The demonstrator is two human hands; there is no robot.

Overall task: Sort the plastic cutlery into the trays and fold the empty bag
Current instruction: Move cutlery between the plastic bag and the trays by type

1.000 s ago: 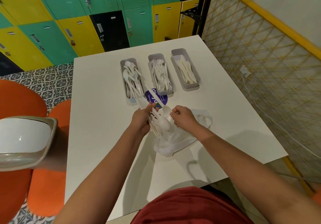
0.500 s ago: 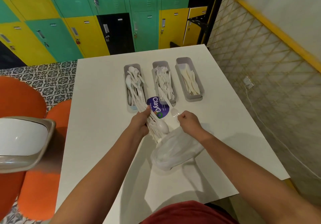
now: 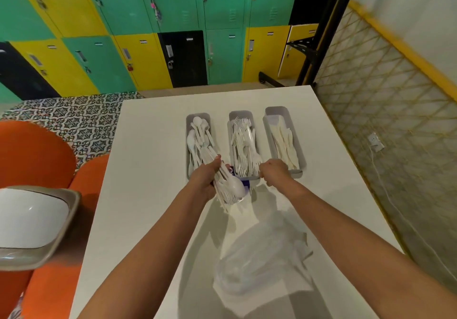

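Holding a mixed bundle of cutlery (image 3: 228,186) clamped in the left hand (image 3: 204,179) just in front of the spoon tray (image 3: 189,145), the person should drop the fork pinched in the right hand (image 3: 273,172) lengthwise into the fork tray (image 3: 231,143) beside it. Most of that fork is hidden by the closed right hand, and the bag (image 3: 262,259), lying on the counter (image 3: 148,170) nearer the body than the spoon tray, is too blurred to tell whether it is empty.

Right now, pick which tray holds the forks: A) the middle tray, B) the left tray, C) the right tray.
A: the middle tray is filled with forks, while spoons fill the left tray and knives the right tray.
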